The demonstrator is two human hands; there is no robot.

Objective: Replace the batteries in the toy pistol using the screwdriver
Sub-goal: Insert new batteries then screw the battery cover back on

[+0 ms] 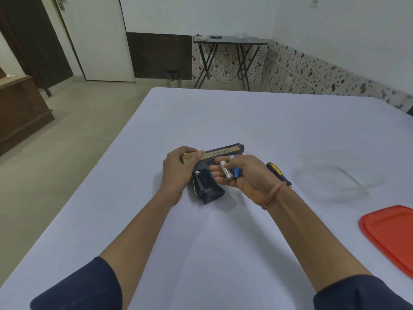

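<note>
Single head-worn wide-angle view, facing forward and downward, close over white table (268,121)

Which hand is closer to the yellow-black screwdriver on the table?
Right. The right hand, holding silver and blue batteries, lies beside the screwdriver; the left hand grips the gold-black toy pistol farther left.

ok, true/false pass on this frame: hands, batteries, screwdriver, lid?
1. The right hand holds batteries. True.
2. The left hand holds the screwdriver. False: it lies on the table; the left hand grips the pistol.
3. The compartment in the pistol's grip is open. True.
4. The red lid sits on the container. False: it lies apart from it, nearer the person.
</note>
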